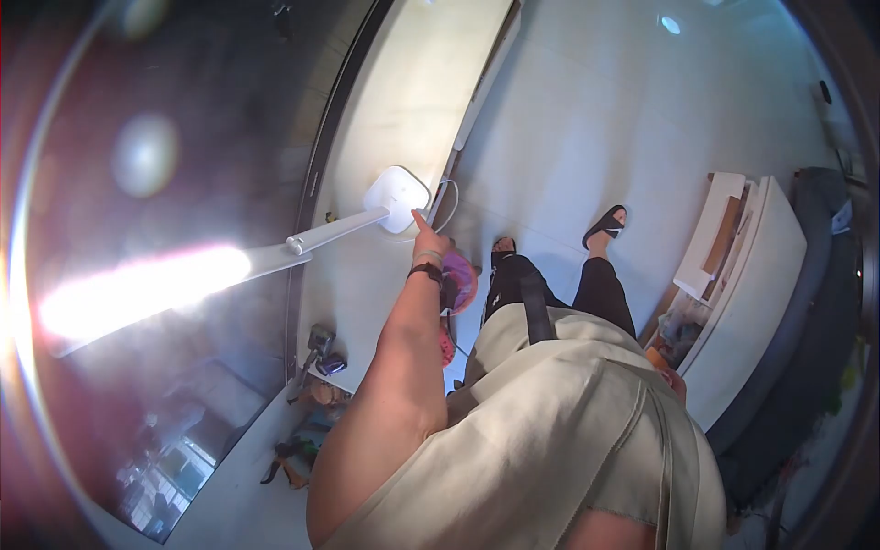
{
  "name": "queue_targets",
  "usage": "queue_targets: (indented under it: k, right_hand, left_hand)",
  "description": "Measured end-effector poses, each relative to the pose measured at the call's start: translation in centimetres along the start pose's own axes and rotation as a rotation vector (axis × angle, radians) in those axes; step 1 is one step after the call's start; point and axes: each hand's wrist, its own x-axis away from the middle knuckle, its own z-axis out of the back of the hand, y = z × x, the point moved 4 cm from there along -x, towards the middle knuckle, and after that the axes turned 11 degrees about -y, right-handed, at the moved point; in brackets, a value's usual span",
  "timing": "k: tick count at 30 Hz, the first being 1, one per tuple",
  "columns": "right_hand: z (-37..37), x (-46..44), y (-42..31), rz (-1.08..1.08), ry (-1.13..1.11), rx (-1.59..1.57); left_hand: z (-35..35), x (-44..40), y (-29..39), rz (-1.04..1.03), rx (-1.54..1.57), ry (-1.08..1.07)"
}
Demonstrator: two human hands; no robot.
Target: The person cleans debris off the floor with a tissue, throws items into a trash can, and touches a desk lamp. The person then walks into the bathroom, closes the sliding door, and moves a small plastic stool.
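the left hand (431, 243) reaches out to the white lamp (270, 259), its index finger stretched forward and meeting the near edge of the square-cornered base (394, 194), the other fingers folded in. it is free of any grip; how hard the fingertip presses, i cannot tell. the right hand is out of view.

the lamp stands on a long pale surface (394, 101), its base near the edge by the floor (550, 137) and its jointed arm leaning low toward a dark glossy panel (229, 357). the lamp head (147, 293) is lit, glaring white. a thin cord (453, 203) loops beside the base.

a dark wristband (425, 271) sits on the left wrist, and a purple round thing (465, 282) shows just beside it. small dark devices (321, 339) lie near the surface's lower end. across the floor, a white drawer unit (761, 266) has a drawer (710, 234) pulled out
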Motion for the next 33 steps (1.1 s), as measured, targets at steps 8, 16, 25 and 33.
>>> queue_targets:
  k: [8, 16, 25, 33]
  right_hand:
    - [-1.5, -1.3, -9.2, -0.168, 0.015, -0.089]
    - [-1.5, -0.5, 0.2, -0.149, -0.01, -0.133]
    - [-1.4, -0.2, 1.9, -0.093, 0.011, -0.052]
    - [2.0, -8.7, 10.7, 0.114, -0.17, 0.368]
  left_hand:
    - [2.2, -1.5, 0.2, 0.0, -0.037, 0.044]
    - [2.7, -4.1, 2.0, -0.001, -0.051, 0.047]
    - [-4.4, -8.8, -3.9, -0.151, -0.235, 0.16]
    - [-4.7, 1.7, 2.6, -0.123, -0.256, -0.202]
